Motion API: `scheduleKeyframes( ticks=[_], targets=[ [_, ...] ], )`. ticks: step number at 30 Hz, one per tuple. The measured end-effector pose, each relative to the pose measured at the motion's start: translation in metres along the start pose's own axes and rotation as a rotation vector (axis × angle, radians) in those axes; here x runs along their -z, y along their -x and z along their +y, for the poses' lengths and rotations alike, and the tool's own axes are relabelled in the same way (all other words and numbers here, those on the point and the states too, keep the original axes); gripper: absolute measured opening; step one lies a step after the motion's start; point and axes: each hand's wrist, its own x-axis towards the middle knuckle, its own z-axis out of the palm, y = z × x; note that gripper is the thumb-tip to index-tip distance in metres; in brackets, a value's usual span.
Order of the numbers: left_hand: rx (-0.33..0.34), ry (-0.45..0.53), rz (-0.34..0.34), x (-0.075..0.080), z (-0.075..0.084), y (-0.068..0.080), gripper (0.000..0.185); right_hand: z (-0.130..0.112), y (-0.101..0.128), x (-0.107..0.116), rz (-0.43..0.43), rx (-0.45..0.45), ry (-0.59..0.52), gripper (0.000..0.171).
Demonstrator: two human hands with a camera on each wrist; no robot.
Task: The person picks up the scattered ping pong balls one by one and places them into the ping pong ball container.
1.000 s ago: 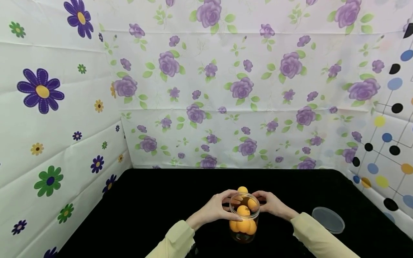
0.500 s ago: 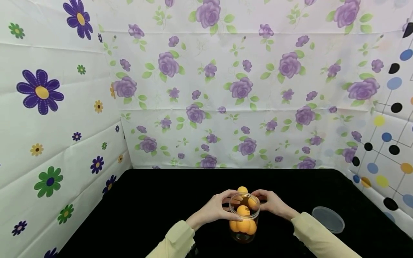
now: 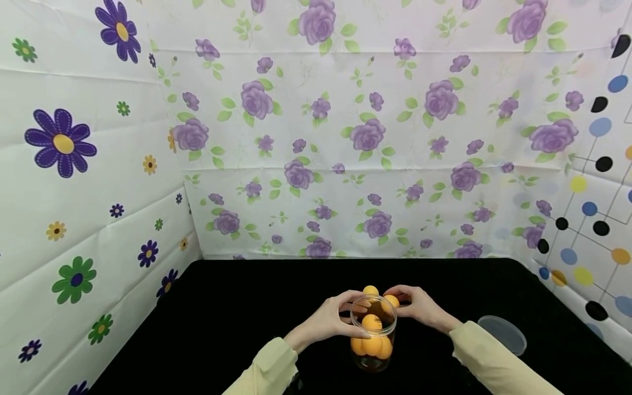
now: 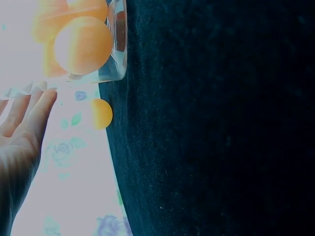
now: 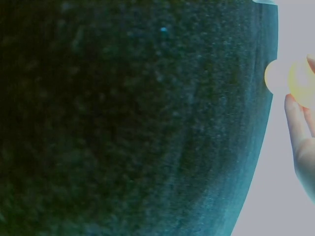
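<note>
Hands (image 3: 375, 315) hide jar (image 3: 373, 351) rim, lid (image 3: 502, 332) half-hidden

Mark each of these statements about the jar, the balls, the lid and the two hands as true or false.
1. The left hand grips the clear jar. True.
2. The lid sits on the jar. False: it lies on the black table, to the right of the jar.
3. The right hand pinches an orange ball at the jar's rim. True.
4. The jar is empty. False: several orange balls lie inside it.
5. One more ball lies on the table behind the jar. True.
</note>
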Motion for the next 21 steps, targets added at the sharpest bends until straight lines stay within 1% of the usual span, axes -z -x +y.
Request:
scheduleKeyframes(
  ticks=[4,5,11,14,21],
  targets=[
    [0.002,0.000,0.002,0.000,0.000,0.000,0.061,-0.018,0.004,0.002,-0.006,0.006,-0.012,0.042],
    [0.002,-0.001,0.004,0.000,0.000,0.000,0.061,-0.018,0.004,0.003,-0.010,0.012,-0.016,0.042],
    [-0.002,-0.002,0.009,0.000,-0.001,0.000,0.060,0.002,-0.002,0.004,-0.021,0.034,-0.033,0.043],
    [-0.005,0.002,0.008,0.000,-0.001,0.000,0.060,0.003,-0.003,0.004,-0.023,0.044,-0.042,0.042],
    [-0.005,0.007,0.003,0.000,-0.002,0.000,0.058,-0.025,0.001,0.007,-0.040,0.053,-0.083,0.043]
  ],
)
